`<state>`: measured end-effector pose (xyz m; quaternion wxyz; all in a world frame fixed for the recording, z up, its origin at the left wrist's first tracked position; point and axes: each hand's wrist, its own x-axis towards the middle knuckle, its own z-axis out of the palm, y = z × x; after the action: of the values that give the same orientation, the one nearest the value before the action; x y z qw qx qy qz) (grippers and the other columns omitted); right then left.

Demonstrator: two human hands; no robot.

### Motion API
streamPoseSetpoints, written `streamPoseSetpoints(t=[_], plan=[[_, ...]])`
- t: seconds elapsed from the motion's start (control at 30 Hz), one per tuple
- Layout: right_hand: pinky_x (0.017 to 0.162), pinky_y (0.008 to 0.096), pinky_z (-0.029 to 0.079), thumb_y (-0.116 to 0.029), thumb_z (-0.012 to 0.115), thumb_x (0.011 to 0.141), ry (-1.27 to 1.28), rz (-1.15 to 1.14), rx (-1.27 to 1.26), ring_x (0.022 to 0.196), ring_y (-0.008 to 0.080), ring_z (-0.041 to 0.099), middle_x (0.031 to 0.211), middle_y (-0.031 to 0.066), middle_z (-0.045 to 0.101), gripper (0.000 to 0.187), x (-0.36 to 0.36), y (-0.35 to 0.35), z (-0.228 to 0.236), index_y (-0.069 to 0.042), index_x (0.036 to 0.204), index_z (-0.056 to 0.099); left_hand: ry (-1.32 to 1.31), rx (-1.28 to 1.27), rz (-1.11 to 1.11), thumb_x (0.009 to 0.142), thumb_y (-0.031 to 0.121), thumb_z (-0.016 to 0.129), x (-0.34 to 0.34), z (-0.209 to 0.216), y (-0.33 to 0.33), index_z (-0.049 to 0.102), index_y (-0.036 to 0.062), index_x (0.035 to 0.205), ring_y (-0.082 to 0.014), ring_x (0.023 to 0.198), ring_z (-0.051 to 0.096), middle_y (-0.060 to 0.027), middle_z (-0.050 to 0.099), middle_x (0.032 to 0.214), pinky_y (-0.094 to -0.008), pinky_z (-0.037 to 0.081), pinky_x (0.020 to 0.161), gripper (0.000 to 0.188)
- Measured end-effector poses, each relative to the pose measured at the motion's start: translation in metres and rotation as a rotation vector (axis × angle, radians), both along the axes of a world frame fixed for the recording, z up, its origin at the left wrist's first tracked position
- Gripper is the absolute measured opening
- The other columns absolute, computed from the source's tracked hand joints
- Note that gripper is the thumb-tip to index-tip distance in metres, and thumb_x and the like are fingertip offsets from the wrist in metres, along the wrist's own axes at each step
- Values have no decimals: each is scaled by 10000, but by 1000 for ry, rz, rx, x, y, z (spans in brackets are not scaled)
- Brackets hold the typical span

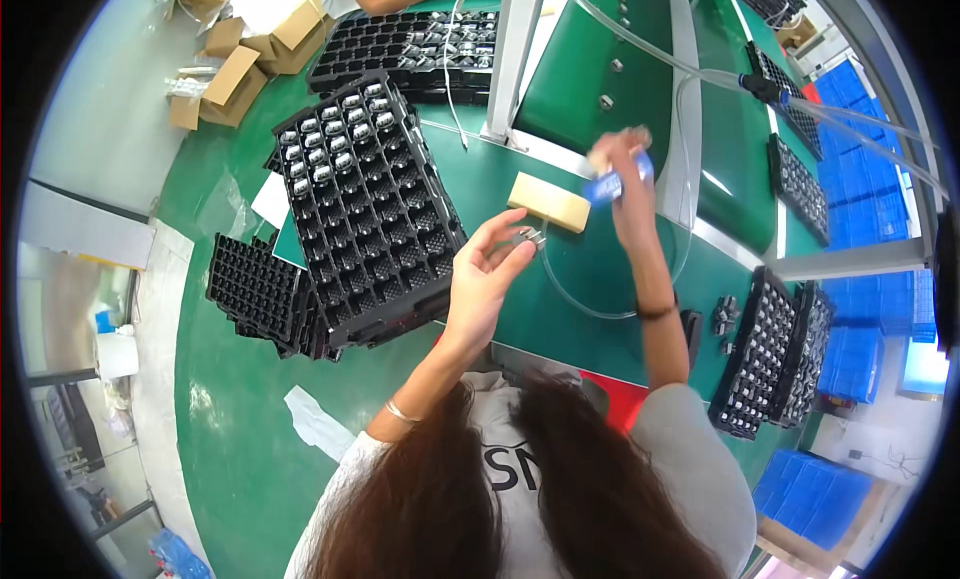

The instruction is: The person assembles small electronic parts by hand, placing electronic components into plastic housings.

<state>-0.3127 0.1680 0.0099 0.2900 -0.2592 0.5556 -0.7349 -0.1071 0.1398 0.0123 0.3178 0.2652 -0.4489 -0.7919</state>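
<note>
The left hand (480,279) pinched a small metal part (528,239) at its fingertips above the green table (590,269); it looked light, rigid and perhaps slippery, best gripped by its sides. The right hand (622,174) was clenched on a blue tool (612,187), blurred, beside a tan block (548,202). Open brown cartons (240,54) lay at the far left corner, behind a black tray (365,204), and blue crates (860,269) were stacked at the right.

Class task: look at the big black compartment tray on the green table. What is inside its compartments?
The black tray holds small shiny metal parts in its far-left rows; the remaining compartments look empty. More black trays lie under it, their contents covered.
</note>
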Motion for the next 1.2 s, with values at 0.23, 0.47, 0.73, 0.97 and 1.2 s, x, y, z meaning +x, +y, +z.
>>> streamPoseSetpoints(t=[0.23,0.47,0.73,0.97,1.2], plan=[[706,238,437,-215,590,841,10,133,-36,790,96,544,880,37,574,231,75,64,7,-18,957,559,13,-2,-63,816,27,653,-3,6,21,497,-1,1233,-105,923,572,-70,546,1085,-226,463,827,446],[695,224,433,-231,585,850,1,168,16,775,84,542,857,28,571,238,83,75,-4,-26,967,554,4,47,-101,798,-3,658,4,-1,28,507,-2,1235,-105,929,581,-80,603,1043,-232,461,844,463],[701,230,439,-226,592,851,47,263,27,821,88,549,905,31,589,226,86,58,-13,-33,968,574,-51,-47,-80,787,16,675,18,-6,9,450,17,1299,-149,985,586,-125,595,1121,-260,466,873,560],[644,315,470,-357,653,795,868,-197,494,698,252,625,728,118,616,343,21,20,-57,-55,949,601,-557,-952,282,814,81,609,58,19,-103,579,65,1145,-205,988,565,-96,598,1095,-312,464,822,333],[604,376,455,-463,738,682,855,-182,664,682,280,603,767,99,603,587,34,20,-45,-102,1067,482,-986,-1378,284,781,180,666,105,-20,-206,667,82,940,-280,939,566,-85,605,1005,-352,437,841,187]])
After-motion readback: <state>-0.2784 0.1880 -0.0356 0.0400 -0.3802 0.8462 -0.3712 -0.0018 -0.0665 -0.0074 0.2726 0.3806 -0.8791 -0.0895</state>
